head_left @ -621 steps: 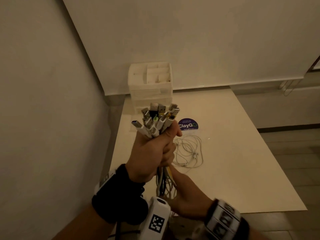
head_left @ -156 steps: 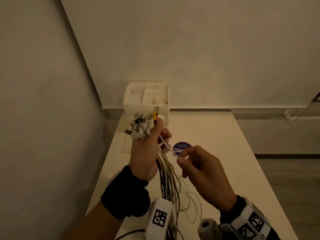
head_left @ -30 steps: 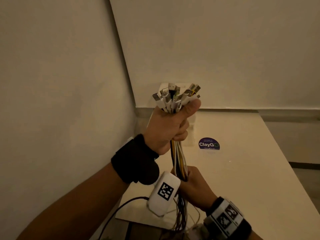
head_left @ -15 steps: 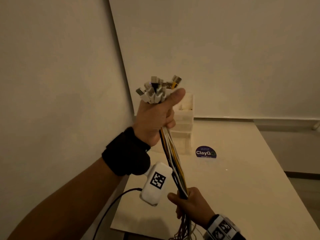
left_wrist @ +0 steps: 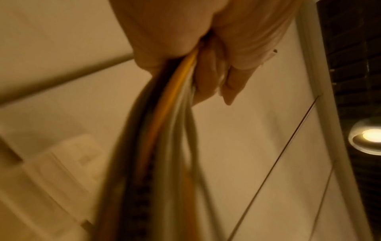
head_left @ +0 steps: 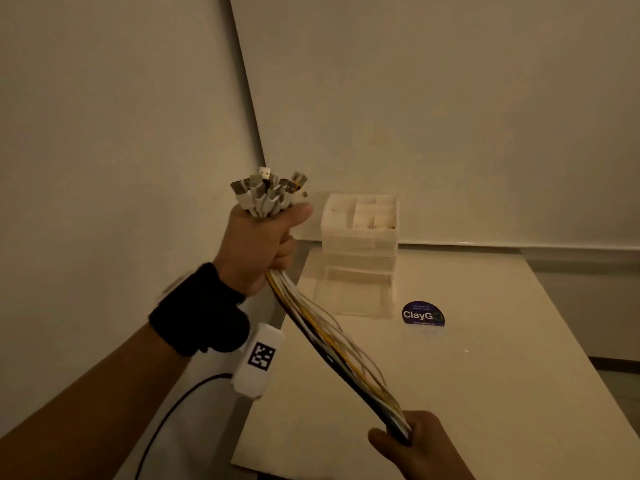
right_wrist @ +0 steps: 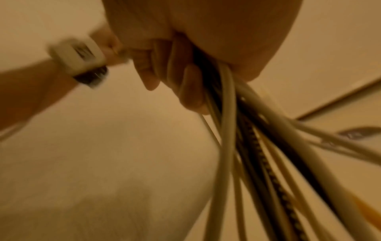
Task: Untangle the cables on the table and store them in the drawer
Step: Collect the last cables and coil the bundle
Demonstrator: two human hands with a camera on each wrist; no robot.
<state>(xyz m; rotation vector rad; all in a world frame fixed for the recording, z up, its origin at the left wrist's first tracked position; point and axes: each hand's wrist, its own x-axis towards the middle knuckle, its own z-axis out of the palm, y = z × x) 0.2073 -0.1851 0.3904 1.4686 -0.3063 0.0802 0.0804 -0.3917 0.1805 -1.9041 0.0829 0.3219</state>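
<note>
A bundle of white, black and yellow cables (head_left: 332,344) stretches slantwise above the table between both hands. My left hand (head_left: 259,244) is raised at the left and grips the bundle just below its cluster of plugs (head_left: 268,194). My right hand (head_left: 415,441) grips the same bundle lower down, near the table's front edge. The left wrist view has the cables (left_wrist: 164,130) running down out of my left hand (left_wrist: 206,48). In the right wrist view my right hand (right_wrist: 185,57) is curled round the cables (right_wrist: 237,146). A white drawer unit (head_left: 360,251) stands at the back of the table.
The white table (head_left: 485,393) sits in a corner, walls to the left and behind. A round purple ClayGo sticker (head_left: 423,314) lies right of the drawer unit. A black wire (head_left: 166,420) hangs from my left wrist device.
My right hand has slid down the bundle toward the front right, pulling the cables into a slant. My left hand has shifted left with the plugs. The view has turned left.
</note>
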